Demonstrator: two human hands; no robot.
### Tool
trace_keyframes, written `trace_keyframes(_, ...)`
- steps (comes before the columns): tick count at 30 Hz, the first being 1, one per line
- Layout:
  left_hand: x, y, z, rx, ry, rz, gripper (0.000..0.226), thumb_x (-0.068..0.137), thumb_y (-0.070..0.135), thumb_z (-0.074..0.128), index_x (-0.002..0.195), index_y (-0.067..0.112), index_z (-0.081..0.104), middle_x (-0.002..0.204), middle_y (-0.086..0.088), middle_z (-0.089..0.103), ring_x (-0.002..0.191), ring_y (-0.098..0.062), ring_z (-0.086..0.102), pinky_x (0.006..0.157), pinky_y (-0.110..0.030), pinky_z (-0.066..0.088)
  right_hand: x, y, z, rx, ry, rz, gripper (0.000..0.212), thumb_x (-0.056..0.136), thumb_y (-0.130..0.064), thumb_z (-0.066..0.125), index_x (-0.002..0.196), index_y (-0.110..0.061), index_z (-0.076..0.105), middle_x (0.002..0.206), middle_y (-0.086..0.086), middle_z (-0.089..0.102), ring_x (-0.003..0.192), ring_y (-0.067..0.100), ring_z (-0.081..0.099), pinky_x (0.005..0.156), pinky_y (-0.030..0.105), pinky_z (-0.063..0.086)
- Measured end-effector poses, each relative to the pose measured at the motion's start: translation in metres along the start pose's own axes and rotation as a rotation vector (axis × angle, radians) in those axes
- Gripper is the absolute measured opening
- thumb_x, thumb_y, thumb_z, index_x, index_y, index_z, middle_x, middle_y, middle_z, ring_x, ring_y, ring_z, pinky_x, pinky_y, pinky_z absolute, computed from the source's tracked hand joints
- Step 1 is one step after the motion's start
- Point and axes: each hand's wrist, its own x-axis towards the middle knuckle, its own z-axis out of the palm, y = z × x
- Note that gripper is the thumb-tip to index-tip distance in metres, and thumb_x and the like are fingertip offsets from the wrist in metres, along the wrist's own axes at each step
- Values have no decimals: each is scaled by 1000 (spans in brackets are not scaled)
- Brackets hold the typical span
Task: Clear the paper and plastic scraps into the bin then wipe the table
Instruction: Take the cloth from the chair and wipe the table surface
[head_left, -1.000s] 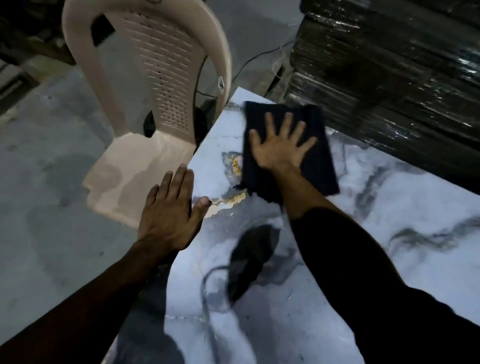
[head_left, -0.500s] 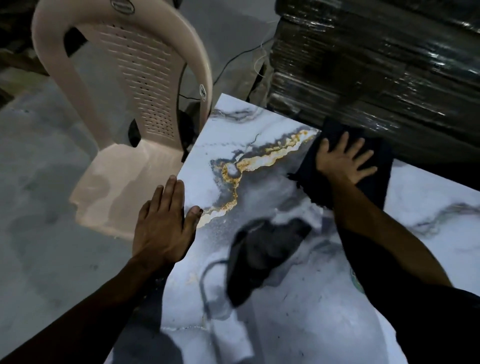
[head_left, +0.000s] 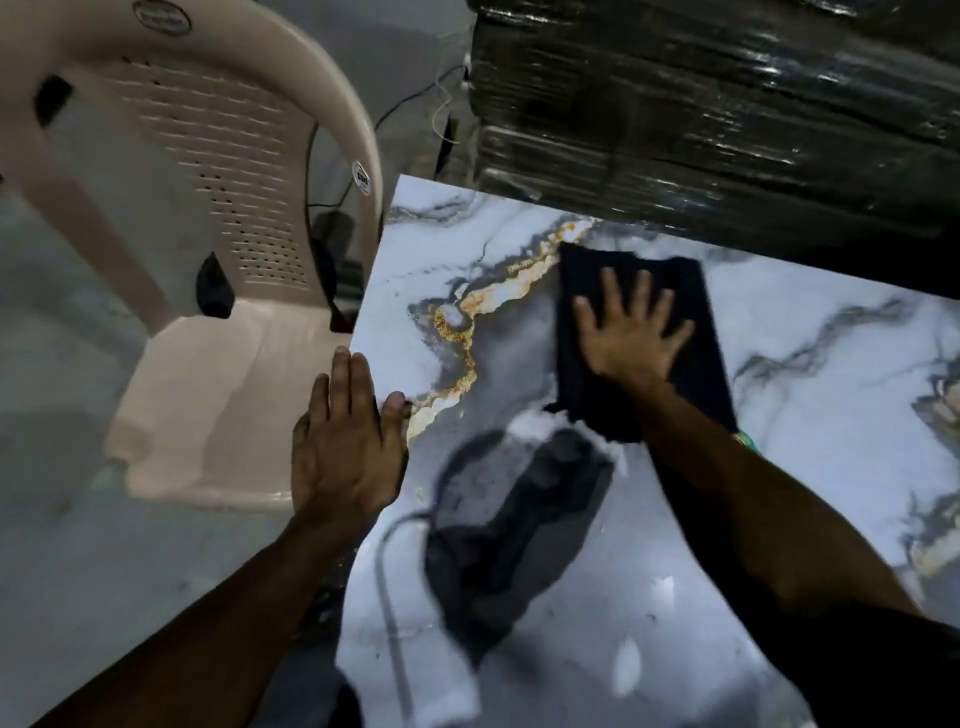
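Head view
Cloth (head_left: 696, 332): its long axis runs from the table's far edge back toward you, tilted a little, with the far end leaning toward the gold vein.
Cloth and your grip: it lies flat beneath your right hand (head_left: 631, 338), showing past the fingertips, on both sides, and behind the wrist.
Cloth, looks: dark navy or black, folded into a rough rectangle, near edge ragged and blurred.
Right hand: your palm is down with the fingers spread straight, pressing the cloth to the table; nothing is curled round it.
Left hand (head_left: 345, 447): your fingers are straight and together, lying flat over the table's left edge, thumb on the top near the gold vein, clasping nothing.
Table (head_left: 810, 332): white marble-patterned top with grey veins and a dark smoky patch near you.
Chair (head_left: 208, 291): beige plastic, just beside the table's left edge.
Wrapped stack (head_left: 727, 104): dark, shiny film, against the table's far edge.
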Motion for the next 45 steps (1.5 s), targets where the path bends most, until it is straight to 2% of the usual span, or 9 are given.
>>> trace_keyframes(6,4,-4,7,-30,10,0,70,98,54,12,154,11,12,164,-9,10,144,-33,26,107,-51,37,-2,10,-5,139,-11,239,57,98,-55,10,153,-42,1,164,3,-9,149,36,-12,110,71,-8)
trace_keyframes(12,1,-1,3,-65,30,-2,71,97,53,6,155,13,13,165,-5,8,145,-29,24,109,-50,34,-103,-111,37,-20,23,-251,59,98,-52,16,153,-39,1,164,6,-8,148,39,-11,108,70,-10)
trace_keyframes(15,2,-1,1,-72,28,-4,67,99,50,11,155,13,12,165,-5,6,145,-29,23,109,-50,34,-137,-108,46,-69,-4,-354,60,95,-60,14,151,-45,-1,164,0,-9,149,35,-11,107,70,-11)
trace_keyframes(21,-1,1,0,-66,35,10,69,98,53,12,154,10,13,164,-9,11,142,-32,28,106,-52,36,-96,20,22,33,22,169,73,85,-78,8,151,-47,1,164,-1,-8,149,35,-10,106,75,-4)
trace_keyframes(24,0,0,0,-74,40,6,71,98,55,10,154,12,12,164,-7,10,144,-31,26,108,-52,34,-94,21,18,77,18,274,75,86,-77,9,152,-44,2,164,2,-8,148,38,-11,104,76,-4)
trace_keyframes(29,1,-1,0,-79,27,-6,71,98,55,9,155,14,11,165,-4,6,146,-28,22,110,-52,31,-163,-77,48,-9,55,-84,70,88,-71,12,151,-44,2,163,7,-9,147,43,-10,102,76,-9)
trace_keyframes(33,2,0,0,-89,14,-11,68,99,53,9,156,15,8,165,-2,4,147,-27,19,112,-51,29,-200,-87,60,-41,84,-318,64,89,-69,27,149,-45,24,162,8,17,147,43,12,105,75,2)
trace_keyframes(40,1,-1,4,-77,40,10,69,100,54,15,153,10,16,163,-11,14,141,-33,30,104,-53,37,-135,60,26,64,-2,265,67,88,-75,15,149,-52,-1,164,-3,-8,150,33,-10,108,73,-4)
trace_keyframes(45,1,-3,3,-88,38,15,74,97,59,7,153,12,13,164,-8,12,142,-33,27,106,-54,36,-172,4,48,8,79,199,66,90,-67,24,151,-44,16,163,8,8,148,42,7,106,76,7)
